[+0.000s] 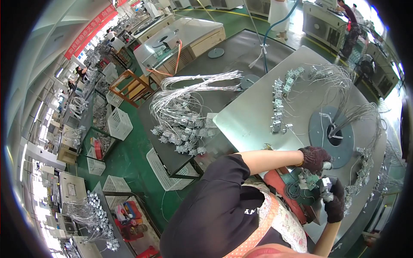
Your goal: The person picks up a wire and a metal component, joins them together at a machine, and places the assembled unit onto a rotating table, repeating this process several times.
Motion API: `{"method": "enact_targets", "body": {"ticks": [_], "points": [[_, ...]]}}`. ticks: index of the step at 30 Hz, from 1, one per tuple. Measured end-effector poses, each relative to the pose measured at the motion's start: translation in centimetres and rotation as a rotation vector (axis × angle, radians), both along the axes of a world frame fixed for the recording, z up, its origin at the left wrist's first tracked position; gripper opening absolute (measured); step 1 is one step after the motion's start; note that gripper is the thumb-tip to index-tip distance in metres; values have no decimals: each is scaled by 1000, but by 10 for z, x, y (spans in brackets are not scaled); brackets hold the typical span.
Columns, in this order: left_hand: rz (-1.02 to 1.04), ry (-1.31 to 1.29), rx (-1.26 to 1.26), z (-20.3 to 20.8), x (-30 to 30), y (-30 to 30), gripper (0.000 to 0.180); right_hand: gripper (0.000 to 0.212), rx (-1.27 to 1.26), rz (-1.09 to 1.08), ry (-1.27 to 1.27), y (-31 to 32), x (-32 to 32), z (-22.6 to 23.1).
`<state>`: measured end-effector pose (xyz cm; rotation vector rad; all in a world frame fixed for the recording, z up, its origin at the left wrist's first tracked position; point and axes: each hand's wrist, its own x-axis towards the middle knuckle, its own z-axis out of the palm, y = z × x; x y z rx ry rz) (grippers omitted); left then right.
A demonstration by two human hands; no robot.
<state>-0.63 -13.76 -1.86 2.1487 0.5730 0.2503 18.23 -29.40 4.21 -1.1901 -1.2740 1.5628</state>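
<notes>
Dark knitted gloves cover both hands. My left hand (315, 159) is closed above a green bench fixture (308, 179), near the round opening in the metal table. Whatever its fingertips grip is too small to make out. Close by on the right, my right hand (336, 204) is closed on a small silver metal block (326, 189), held beside the fixture. Against my apron, a coil of dark cord (293, 190) lies next to the fixture and a red padded piece (275, 180).
The metal table (245, 107) bears a row of silver blocks (278, 103) and a grey disc (320, 124) with wires through its hole. Bundled wired blocks (183, 133) cover a dark table at left. A blue hose (265, 51) hangs ahead; white crates (120, 123) stand on the floor.
</notes>
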Motion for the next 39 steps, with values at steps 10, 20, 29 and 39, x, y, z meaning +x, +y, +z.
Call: {"method": "enact_targets", "body": {"ticks": [10, 20, 29, 39], "points": [[65, -262, -12, 5, -21, 14, 62, 41, 32, -290, 151, 14, -13, -27], [238, 80, 569, 1, -75, 28, 34, 36, 559, 68, -1252, 23, -37, -49], [275, -96, 901, -10, -70, 24, 31, 29, 427, -41, -1350, 24, -58, -61], [-233, 41, 860, -13, -20, -33, 33, 91, 314, -218, -1016, 9, -67, -99]]}}
